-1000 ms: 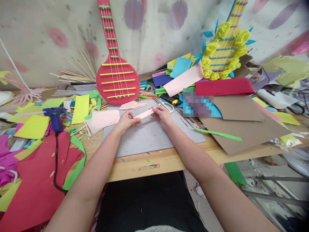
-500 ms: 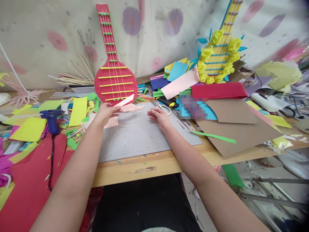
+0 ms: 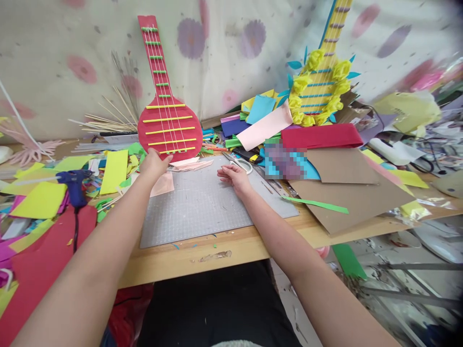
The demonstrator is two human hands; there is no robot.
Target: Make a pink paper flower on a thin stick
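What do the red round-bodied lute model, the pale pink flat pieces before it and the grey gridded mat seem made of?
Red lute model: probably card or foam sheet, matte; flat body, no glare. Pale pink pieces: likely paper, matte; thin, layered edges. Grey gridded mat: perhaps plastic, dull and smooth; flat with fine grid lines.

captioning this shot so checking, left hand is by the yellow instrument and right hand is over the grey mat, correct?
Not quite: the head view shows the left hand by the red instrument, not the yellow instrument; the right hand is over the grey mat, as you say.
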